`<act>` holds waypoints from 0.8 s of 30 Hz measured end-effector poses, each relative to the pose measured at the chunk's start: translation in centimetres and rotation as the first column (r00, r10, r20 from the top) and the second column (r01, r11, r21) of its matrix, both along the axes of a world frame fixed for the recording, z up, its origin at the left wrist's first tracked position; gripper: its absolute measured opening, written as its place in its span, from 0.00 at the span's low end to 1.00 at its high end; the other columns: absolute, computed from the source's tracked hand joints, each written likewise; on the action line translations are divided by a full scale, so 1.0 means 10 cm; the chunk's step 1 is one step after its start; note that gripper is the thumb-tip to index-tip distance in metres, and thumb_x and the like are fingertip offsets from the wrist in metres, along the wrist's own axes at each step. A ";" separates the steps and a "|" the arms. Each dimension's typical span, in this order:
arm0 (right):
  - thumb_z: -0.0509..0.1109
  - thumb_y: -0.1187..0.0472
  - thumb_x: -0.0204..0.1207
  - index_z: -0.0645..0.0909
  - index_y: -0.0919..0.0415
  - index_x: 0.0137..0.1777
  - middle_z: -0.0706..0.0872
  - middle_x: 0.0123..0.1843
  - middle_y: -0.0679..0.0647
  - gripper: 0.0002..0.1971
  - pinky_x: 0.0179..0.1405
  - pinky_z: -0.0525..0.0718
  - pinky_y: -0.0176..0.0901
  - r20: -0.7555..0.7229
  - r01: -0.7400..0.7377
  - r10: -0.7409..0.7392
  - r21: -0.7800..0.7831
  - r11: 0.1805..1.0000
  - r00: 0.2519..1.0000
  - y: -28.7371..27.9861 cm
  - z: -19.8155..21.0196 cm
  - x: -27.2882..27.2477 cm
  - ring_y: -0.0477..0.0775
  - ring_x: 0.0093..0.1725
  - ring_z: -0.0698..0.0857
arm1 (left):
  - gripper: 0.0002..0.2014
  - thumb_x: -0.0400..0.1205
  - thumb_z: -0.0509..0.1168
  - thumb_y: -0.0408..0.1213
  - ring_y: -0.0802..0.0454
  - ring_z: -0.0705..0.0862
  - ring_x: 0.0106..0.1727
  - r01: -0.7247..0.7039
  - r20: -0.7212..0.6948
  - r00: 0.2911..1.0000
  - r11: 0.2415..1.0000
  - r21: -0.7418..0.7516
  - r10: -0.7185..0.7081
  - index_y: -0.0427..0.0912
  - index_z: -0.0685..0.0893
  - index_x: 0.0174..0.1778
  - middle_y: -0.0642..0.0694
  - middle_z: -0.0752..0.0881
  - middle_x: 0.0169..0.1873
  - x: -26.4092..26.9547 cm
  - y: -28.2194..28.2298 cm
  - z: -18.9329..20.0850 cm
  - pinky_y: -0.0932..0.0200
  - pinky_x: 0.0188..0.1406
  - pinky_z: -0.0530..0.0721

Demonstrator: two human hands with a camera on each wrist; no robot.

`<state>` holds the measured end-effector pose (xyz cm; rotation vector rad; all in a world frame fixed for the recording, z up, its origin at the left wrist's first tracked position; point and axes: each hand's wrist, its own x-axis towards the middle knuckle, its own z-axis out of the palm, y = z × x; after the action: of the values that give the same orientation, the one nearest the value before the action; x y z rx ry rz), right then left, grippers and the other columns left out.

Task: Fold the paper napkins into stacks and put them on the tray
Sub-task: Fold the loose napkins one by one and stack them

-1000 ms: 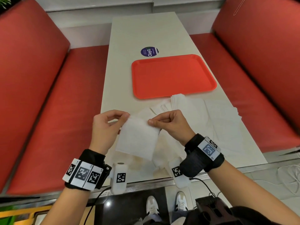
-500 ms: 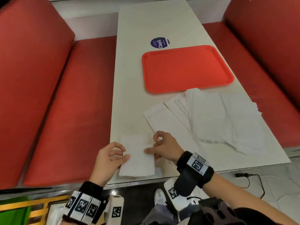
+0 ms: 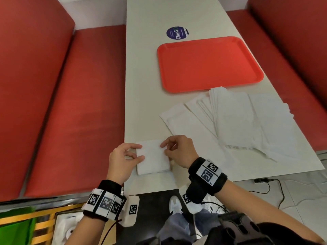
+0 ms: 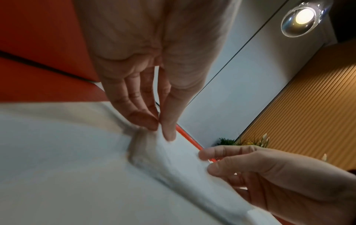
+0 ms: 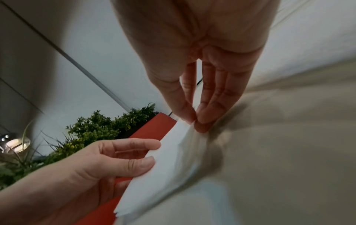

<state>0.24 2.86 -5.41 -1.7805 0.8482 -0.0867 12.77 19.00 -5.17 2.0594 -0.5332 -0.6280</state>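
A folded napkin (image 3: 153,157) lies flat on the near left corner of the counter (image 3: 146,85), its left edge close to the counter's edge. The left hand (image 3: 122,160) pinches the napkin's left side between thumb and fingertips; the left wrist view shows the thumb and forefinger closed on the paper's far corner. The right hand (image 3: 178,151) pinches the napkin's right side in the same manner, thumb against fingertips on the paper, as the right wrist view confirms. Both hands therefore grip the one napkin, at opposite edges. A loose spread of unfolded napkins (image 3: 238,121) lies on the counter to the right, fanned and overlapping, reaching toward the right edge. Its far end sits just beside the near rim of the tray (image 3: 208,64). The tray is red and sits on the counter beyond the napkins, with nothing seen on it. A round dark blue sticker (image 3: 177,33) is on the counter beyond the tray's far left corner. Red benches (image 3: 79,103) flank the counter on both sides. The person's white shoes (image 3: 175,206) show below the counter's near edge, and cables (image 3: 276,190) lie on the floor to the right.
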 end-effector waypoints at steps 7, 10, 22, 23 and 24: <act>0.71 0.70 0.69 0.87 0.58 0.47 0.82 0.34 0.50 0.10 0.40 0.83 0.38 -0.086 -0.108 0.099 -0.098 0.989 0.991 0.03 -0.01 0.01 0.45 0.33 0.79 | 0.21 0.78 0.74 0.37 0.59 0.72 0.68 0.270 0.378 0.864 0.940 0.210 -0.332 0.58 0.83 0.66 0.58 0.72 0.71 -0.08 0.02 0.01 0.54 0.70 0.74; 0.73 0.67 0.70 0.87 0.57 0.48 0.83 0.34 0.50 0.09 0.34 0.77 0.26 -0.055 -0.095 0.088 -0.135 0.986 0.995 -0.04 0.05 -0.05 0.42 0.31 0.78 | 0.29 0.88 0.56 0.47 0.58 0.37 0.85 0.516 0.343 0.616 0.692 0.505 -0.709 0.73 0.52 0.81 0.62 0.38 0.84 -0.26 -0.04 0.08 0.54 0.81 0.48; 0.77 0.64 0.71 0.88 0.59 0.43 0.88 0.35 0.54 0.02 0.30 0.80 0.24 -0.025 0.282 -0.299 -0.262 0.923 0.954 -1.26 0.35 -0.86 0.43 0.23 0.86 | 0.39 0.86 0.50 0.25 0.48 0.33 0.85 0.487 0.116 0.663 0.544 0.683 -0.739 0.66 0.41 0.84 0.59 0.32 0.84 -0.35 -0.45 0.15 0.42 0.85 0.41; 0.77 0.64 0.71 0.89 0.59 0.43 0.88 0.35 0.55 0.02 0.29 0.79 0.22 -0.022 0.311 -0.330 -0.280 0.908 0.944 -1.36 0.36 -0.94 0.41 0.22 0.85 | 0.37 0.87 0.50 0.26 0.46 0.34 0.86 0.470 0.138 0.669 0.560 0.683 -0.730 0.63 0.44 0.85 0.55 0.35 0.85 -0.36 -0.54 0.23 0.41 0.85 0.41; 0.77 0.64 0.71 0.89 0.58 0.42 0.89 0.36 0.55 0.02 0.30 0.79 0.22 -0.018 0.338 -0.358 -0.292 0.895 0.933 -1.45 0.37 -1.02 0.41 0.23 0.86 | 0.33 0.88 0.51 0.30 0.44 0.37 0.86 0.461 0.168 0.677 0.590 0.663 -0.717 0.60 0.48 0.86 0.52 0.39 0.86 -0.39 -0.67 0.31 0.41 0.85 0.42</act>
<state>-10.01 -11.65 -1.75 -1.8855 1.2541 -0.4008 8.87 12.34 -2.05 2.6103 -1.5307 -0.8055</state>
